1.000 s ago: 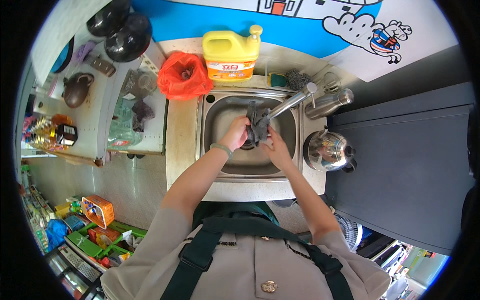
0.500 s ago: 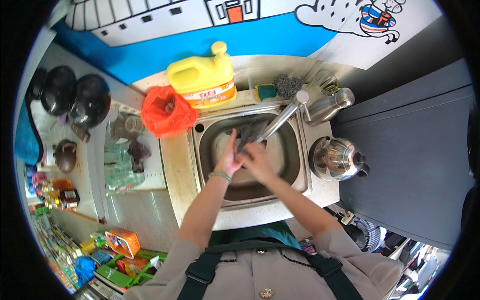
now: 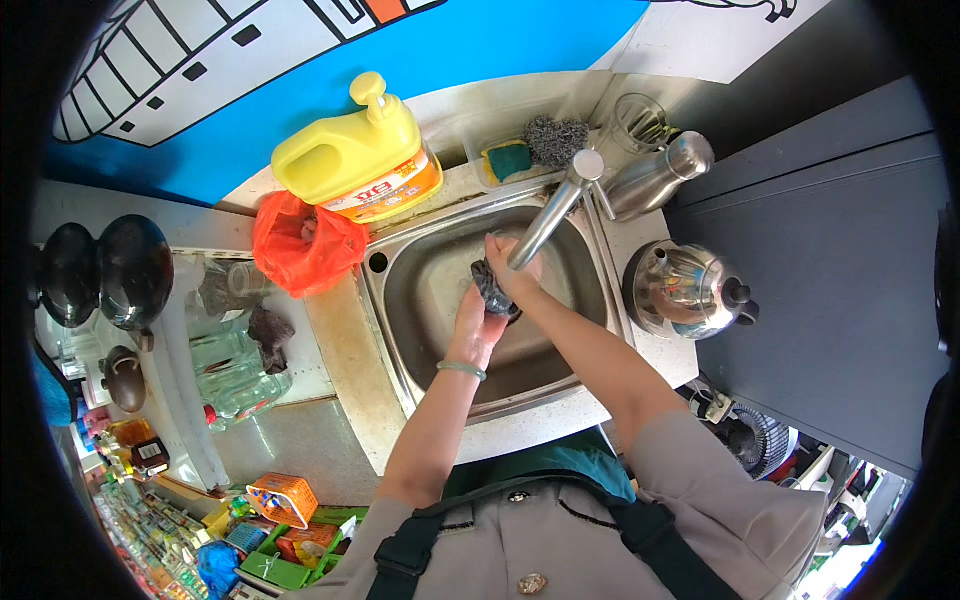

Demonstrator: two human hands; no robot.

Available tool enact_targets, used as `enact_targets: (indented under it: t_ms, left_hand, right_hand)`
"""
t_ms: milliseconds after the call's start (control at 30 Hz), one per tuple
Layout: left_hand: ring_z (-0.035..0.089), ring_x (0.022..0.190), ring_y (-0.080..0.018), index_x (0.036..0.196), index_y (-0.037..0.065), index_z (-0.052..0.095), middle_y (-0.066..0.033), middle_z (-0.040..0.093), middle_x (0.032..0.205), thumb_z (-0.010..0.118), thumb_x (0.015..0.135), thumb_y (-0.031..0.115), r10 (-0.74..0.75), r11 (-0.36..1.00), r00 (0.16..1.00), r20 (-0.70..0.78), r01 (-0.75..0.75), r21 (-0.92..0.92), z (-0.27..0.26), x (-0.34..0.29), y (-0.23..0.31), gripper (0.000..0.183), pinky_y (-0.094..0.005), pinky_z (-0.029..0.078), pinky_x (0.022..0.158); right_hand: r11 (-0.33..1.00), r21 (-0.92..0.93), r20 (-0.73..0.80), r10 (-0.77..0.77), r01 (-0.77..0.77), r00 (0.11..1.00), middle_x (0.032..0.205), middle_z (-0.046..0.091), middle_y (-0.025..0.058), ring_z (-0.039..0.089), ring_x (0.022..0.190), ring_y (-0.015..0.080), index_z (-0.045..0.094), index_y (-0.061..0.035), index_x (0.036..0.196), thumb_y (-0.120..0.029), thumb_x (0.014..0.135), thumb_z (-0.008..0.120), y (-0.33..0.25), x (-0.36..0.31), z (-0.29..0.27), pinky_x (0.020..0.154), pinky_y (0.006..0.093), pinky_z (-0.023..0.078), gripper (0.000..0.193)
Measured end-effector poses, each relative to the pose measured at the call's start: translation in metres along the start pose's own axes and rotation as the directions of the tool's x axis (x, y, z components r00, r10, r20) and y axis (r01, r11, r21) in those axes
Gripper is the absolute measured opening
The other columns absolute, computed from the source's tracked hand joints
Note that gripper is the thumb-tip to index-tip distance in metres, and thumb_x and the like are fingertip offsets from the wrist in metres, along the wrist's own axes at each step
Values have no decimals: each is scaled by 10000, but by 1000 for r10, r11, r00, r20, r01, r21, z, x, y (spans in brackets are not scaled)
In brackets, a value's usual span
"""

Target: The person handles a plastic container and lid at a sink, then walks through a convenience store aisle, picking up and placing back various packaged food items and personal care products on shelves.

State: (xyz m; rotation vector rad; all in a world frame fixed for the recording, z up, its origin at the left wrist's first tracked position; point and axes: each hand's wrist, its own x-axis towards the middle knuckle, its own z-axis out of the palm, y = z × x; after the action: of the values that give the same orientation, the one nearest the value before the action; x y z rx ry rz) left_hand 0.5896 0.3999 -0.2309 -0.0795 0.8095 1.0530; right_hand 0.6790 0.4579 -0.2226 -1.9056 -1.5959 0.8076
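Observation:
A crumpled dark grey piece, like a wet cloth (image 3: 491,288), is bunched between my two hands over the sink (image 3: 440,395). My left hand (image 3: 480,318), with a pale green bangle at its wrist, is closed on the lower part of the bundle. From the right, my right hand (image 3: 518,268) presses round its upper side, its fingers partly hidden by the tap. The steel tap (image 3: 556,212) reaches down over my right hand. Whether water runs from it I cannot make out.
Behind the sink stand a yellow jug (image 3: 350,165), a red plastic bag (image 3: 300,250) and a sponge (image 3: 508,160) beside a steel scourer (image 3: 556,142). To the right are a steel flask (image 3: 655,180), a glass (image 3: 640,122) and a kettle (image 3: 688,290). Bottles (image 3: 235,370) stand at the left.
The dark cloth, spread loosely under the tap before, is now gathered into a tight bundle. My right hand has moved up beside the tap's end. The view has turned and shifted slightly.

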Motion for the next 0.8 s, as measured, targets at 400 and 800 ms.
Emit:
enact_targets:
  t_ms: [400,800]
  left_hand:
    - [456,1236,-343,1339,63,418,-160,490,1324,234,992,453,-148,971,986,72,159,-179,8,-31,30,554,-582,323,1039]
    - [547,1120,-275,1239,49,478,-148,541,1228,467,930,434,-86,987,973,215,113,-118,-30,-19,20,494,-483,461,939]
  right_hand:
    - [954,293,103,-101,67,990,1120,610,163,541,1032,399,587,-83,1163,-419,938,470,26,-23,-15,910,408,420,421]
    - [857,91,107,-515,508,850,699,553,143,579,729,306,564,-73,783,-374,788,647,-54,-86,-36,762,431,373,312]
